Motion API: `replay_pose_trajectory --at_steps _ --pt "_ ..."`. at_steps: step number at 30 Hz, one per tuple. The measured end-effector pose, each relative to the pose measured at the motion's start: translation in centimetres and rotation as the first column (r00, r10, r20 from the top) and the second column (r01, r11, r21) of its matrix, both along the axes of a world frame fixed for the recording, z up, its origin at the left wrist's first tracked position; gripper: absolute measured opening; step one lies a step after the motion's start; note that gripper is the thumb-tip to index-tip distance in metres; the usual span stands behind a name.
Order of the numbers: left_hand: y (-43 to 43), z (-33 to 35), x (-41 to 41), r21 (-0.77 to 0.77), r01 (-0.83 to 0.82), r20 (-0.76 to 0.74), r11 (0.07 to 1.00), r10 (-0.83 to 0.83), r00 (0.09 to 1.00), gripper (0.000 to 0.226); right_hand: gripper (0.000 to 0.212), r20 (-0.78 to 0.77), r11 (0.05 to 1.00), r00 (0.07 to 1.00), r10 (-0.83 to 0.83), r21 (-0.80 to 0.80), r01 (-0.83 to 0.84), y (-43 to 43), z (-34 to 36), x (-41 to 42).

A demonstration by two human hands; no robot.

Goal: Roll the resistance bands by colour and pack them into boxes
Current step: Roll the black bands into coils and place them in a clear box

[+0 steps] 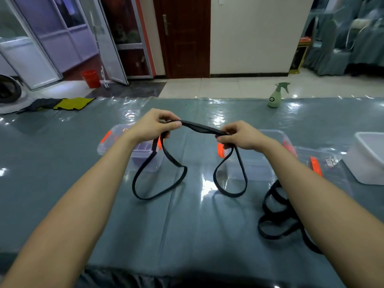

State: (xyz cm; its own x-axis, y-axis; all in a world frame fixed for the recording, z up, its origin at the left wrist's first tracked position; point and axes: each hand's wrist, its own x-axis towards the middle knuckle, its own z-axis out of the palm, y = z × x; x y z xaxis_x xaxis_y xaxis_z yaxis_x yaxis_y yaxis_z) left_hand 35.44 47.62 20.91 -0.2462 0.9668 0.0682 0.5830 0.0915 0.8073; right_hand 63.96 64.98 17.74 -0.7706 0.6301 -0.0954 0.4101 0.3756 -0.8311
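Long table [187, 229], grey-green cloth under a glossy clear plastic sheet, runs the width of the room in front of the person. Dark red-brown wooden door [185, 38] in the far wall, shut.

White opaque plastic tub [369, 163] at the right end of the table, partly cut off by the edge of view.

Two clear plastic boxes with orange latches:
- left clear box [116, 135] sits beyond the left forearm. There is something pale purple inside, too blurred to name.
- right clear box [255, 169] sits beyond the right wrist.
- a flat clear lid with an orange latch [326, 163] lies between the right box and the white tub.

Heap of loose black rubber resistance bands [274, 223] on the table near the person, under and beside the right forearm, loops overlapping.

One black rubber resistance band [199, 129] is held up over the table, in front of the two clear boxes. A short stretch spans from hand to hand, and a long loop hangs below each hand. Whether the loop bottoms touch the sheet, I cannot tell.

Left hand [153, 125]: fingers curled, thumb and fingertips pinching the band. Right hand [239, 136]: same, fingers closed round the band. Both arms bare.

Yellow and dark cloths [70, 103] lie at the table's far left edge. Pale green plastic spray bottle [275, 96] stands upright at the far edge, right of centre. Red plastic bucket [90, 78] sits on the floor beyond, by a glass door.
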Motion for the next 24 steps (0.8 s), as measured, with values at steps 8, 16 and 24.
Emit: replay_pose_trajectory --at_steps 8,16,24 --pt "0.3 -4.0 -0.3 0.077 -0.067 0.053 0.995 0.063 0.997 0.007 0.019 0.262 0.992 0.965 0.012 0.115 -0.044 -0.5 -5.9 1.5" --pt "-5.5 -16.1 -1.2 -0.399 -0.026 -0.175 0.916 -0.049 0.983 0.022 0.064 0.389 0.998 0.921 -0.037 -0.031 0.053 -4.2 -18.5 6.4" --pt "-7.2 -25.5 2.4 -0.649 -0.028 -0.302 0.761 -0.223 0.927 0.031 0.024 0.307 0.869 0.82 -0.484 0.06 0.49 -5.5 -23.9 8.2"
